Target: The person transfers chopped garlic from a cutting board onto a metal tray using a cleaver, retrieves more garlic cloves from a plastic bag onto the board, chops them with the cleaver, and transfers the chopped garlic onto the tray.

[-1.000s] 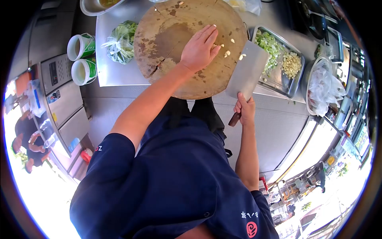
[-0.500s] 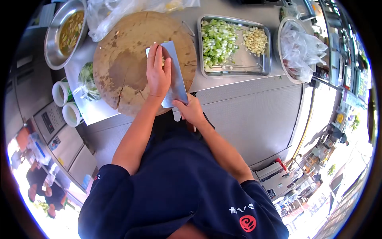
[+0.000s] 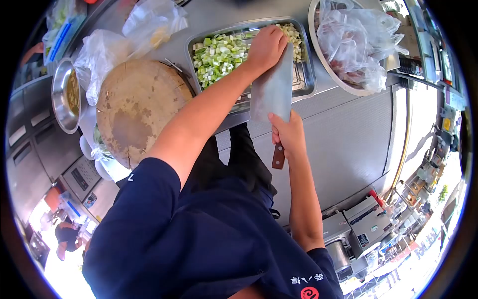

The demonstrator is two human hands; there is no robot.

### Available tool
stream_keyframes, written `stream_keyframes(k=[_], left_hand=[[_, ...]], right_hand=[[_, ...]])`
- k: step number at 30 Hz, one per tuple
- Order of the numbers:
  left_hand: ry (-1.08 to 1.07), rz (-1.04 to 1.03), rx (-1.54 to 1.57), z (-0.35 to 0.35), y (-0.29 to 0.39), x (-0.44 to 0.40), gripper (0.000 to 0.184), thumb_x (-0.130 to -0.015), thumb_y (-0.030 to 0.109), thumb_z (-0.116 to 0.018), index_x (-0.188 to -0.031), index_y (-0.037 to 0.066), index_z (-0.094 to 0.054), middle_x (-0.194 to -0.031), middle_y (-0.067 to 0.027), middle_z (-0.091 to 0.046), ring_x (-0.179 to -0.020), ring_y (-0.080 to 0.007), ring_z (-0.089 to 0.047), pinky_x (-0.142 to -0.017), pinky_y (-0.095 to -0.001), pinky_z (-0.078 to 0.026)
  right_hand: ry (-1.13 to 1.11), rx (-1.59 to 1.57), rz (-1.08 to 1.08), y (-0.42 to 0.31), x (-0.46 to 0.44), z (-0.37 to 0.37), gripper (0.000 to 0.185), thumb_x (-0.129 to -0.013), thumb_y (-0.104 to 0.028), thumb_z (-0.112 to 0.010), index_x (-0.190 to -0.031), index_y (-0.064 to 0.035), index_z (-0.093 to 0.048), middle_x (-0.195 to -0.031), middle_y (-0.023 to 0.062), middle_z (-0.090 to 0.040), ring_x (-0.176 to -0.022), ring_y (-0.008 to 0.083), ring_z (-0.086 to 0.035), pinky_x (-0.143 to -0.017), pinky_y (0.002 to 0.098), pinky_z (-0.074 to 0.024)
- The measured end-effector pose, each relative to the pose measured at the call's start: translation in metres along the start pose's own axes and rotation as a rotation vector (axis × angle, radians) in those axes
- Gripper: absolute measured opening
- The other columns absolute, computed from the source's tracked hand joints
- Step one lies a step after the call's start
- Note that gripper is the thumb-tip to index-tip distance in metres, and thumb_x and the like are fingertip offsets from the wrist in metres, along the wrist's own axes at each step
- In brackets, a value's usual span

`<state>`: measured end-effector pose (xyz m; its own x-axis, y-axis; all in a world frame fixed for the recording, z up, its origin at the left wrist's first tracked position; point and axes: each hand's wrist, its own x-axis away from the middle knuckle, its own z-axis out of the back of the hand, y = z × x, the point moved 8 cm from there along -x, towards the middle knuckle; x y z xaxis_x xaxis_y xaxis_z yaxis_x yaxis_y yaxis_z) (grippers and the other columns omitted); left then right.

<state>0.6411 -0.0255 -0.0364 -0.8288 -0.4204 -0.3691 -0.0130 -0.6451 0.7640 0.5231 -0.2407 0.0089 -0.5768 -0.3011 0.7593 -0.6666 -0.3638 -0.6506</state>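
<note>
My right hand [image 3: 290, 130] grips the brown handle of a cleaver [image 3: 273, 94], its broad blade tilted over the front of a metal tray [image 3: 307, 88]. At the blade's far end, my left hand [image 3: 268, 49] is closed, fingers curled down against the steel; its fingertips are hidden, and so is anything beneath them. Chopped garlic [image 3: 294, 37] lies in the tray just beyond that hand. Chopped green onion [image 3: 219, 57] fills the tray's left side. To the left stands a round wooden chopping block [image 3: 142, 102], with a few dark stains on top.
A large bowl with plastic bags [image 3: 358, 42] in it stands right of the tray. Left of the block is a metal bowl [image 3: 60, 97] of brownish liquid. Clear plastic bags [image 3: 102, 52] lie behind the block. The steel counter's front edge runs below the tray.
Both hands and the cleaver have moved right, from above the chopping block to over the tray. My left hand has gone from flat along the blade to curled at its far end.
</note>
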Motion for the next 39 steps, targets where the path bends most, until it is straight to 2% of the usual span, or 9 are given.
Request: stream_keyframes(k=[8, 12, 15, 20, 26, 29, 32, 35, 39], left_hand=[[0.101, 0.291, 0.459, -0.005, -0.016, -0.082, 0.057, -0.111, 0.039, -0.055, -0.069, 0.000, -0.057, -0.056, -0.0051, -0.056, -0.058, -0.0219, -0.061, -0.056, -0.0395, -0.044], [0.120, 0.611, 0.994, 0.076, -0.012, -0.088, 0.064, -0.112, 0.045, -0.056, -0.056, 0.020, -0.040, -0.049, 0.0003, -0.033, -0.044, -0.0141, -0.027, -0.048, -0.0346, -0.031], [0.288, 0.501, 1.205, 0.121, -0.019, -0.056, 0.049, -0.110, 0.030, -0.061, -0.065, 0.012, -0.051, -0.055, -0.0009, -0.044, -0.047, -0.0130, -0.038, -0.050, -0.0323, -0.038], [0.427, 0.564, 0.983, 0.273, -0.012, 0.027, 0.060, -0.111, 0.039, -0.054, -0.059, 0.013, -0.038, -0.056, -0.0010, -0.039, -0.054, -0.0098, -0.033, -0.051, -0.0306, -0.023], [0.676, 0.584, 0.208, 0.432, -0.069, 0.143, 0.032, -0.105, 0.031, -0.064, -0.093, 0.002, -0.066, -0.085, -0.0105, -0.066, -0.067, -0.0209, -0.059, -0.061, -0.0317, -0.046], [0.597, 0.497, -0.441, 0.500, -0.109, 0.179, 0.041, -0.097, 0.027, -0.072, -0.126, 0.000, -0.066, -0.127, -0.0168, -0.069, -0.104, -0.0322, -0.070, -0.087, -0.0400, -0.056], [0.273, 0.747, -0.704, 0.522, -0.177, 0.212, 0.059, -0.094, 0.031, -0.073, -0.147, 0.011, -0.057, -0.158, -0.0082, -0.052, -0.152, -0.0275, -0.042, -0.122, -0.0559, -0.037], [-0.190, 0.769, -0.613, 0.498, -0.181, 0.225, 0.055, -0.096, 0.033, -0.073, -0.145, 0.014, -0.059, -0.159, -0.0068, -0.051, -0.152, -0.0257, -0.042, -0.120, -0.0587, -0.037], [-0.207, 0.377, -0.631, 0.486, -0.128, 0.233, 0.047, -0.099, 0.036, -0.069, -0.141, 0.015, -0.064, -0.149, -0.0076, -0.061, -0.140, -0.0285, -0.055, -0.115, -0.0547, -0.045]], right_hand=[[0.009, 0.041, -0.130, 0.057, 0.066, 0.071, 0.016, -0.096, -0.009, -0.074, -0.093, 0.0008, -0.062, -0.061, 0.0004, -0.054, -0.044, 0.0085, -0.047, -0.043, 0.0282, -0.0408], [-0.062, 0.159, -0.152, 0.059, 0.073, 0.081, 0.017, -0.095, -0.008, -0.077, -0.096, 0.0041, -0.065, -0.064, 0.0014, -0.057, -0.048, 0.0084, -0.051, -0.044, 0.0272, -0.0422], [-0.214, 0.337, -0.144, 0.047, 0.056, 0.051, 0.020, -0.094, -0.009, -0.079, -0.102, 0.0053, -0.067, -0.066, 0.0021, -0.060, -0.050, 0.0083, -0.053, -0.045, 0.0268, -0.0435], [-0.560, 0.592, -0.106, 0.055, 0.015, -0.046, 0.027, -0.094, -0.013, -0.081, -0.110, 0.0047, -0.069, -0.068, 0.0024, -0.063, -0.051, 0.0083, -0.053, -0.046, 0.0272, -0.0442], [-0.794, 0.636, -0.016, 0.086, -0.002, -0.174, 0.027, -0.097, -0.020, -0.079, -0.106, 0.0022, -0.065, -0.068, 0.0031, -0.062, -0.049, 0.0104, -0.055, -0.045, 0.0280, -0.0449], [-0.704, 0.615, 0.028, 0.106, -0.001, -0.204, 0.032, -0.098, -0.023, -0.079, -0.107, 0.0021, -0.060, -0.069, 0.0042, -0.062, -0.049, 0.0110, -0.056, -0.045, 0.0280, -0.0458], [-0.579, 0.654, 0.067, 0.109, 0.004, -0.228, 0.045, -0.096, -0.033, -0.082, -0.104, 0.0033, -0.056, -0.073, 0.0062, -0.064, -0.052, 0.0129, -0.062, -0.049, 0.0285, -0.0524], [-0.489, 0.801, 0.067, 0.108, -0.003, -0.229, 0.056, -0.093, -0.042, -0.085, -0.099, 0.0045, -0.055, -0.078, 0.0093, -0.067, -0.058, 0.0148, -0.068, -0.053, 0.0294, -0.0575], [-0.424, 0.952, 0.113, 0.103, -0.002, -0.219, 0.059, -0.094, -0.046, -0.083, -0.102, 0.0069, -0.058, -0.088, 0.0146, -0.072, -0.064, 0.0171, -0.071, -0.057, 0.0302, -0.0586]])
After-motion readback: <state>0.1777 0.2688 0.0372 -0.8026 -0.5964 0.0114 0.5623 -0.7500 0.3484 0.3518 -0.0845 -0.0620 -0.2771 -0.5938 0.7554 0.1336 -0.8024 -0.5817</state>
